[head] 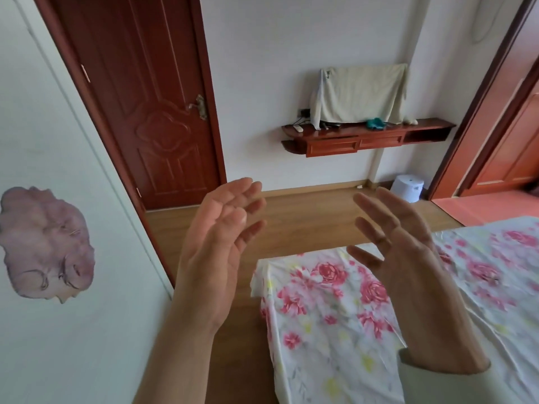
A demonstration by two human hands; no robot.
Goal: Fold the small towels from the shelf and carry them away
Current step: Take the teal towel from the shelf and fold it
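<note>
Ahead, left hand (215,252) and right hand (408,258) open-palmed, empty; bed (329,316) nearby, shelf (364,138) beyond.

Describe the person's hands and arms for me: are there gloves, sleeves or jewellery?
No gloves: the left hand and right hand are bare. The left forearm shows no sleeve. The right wrist comes out of a pale cream sleeve with a plain cuff. One right finger may carry a thin ring; too blurred to be sure.
</note>
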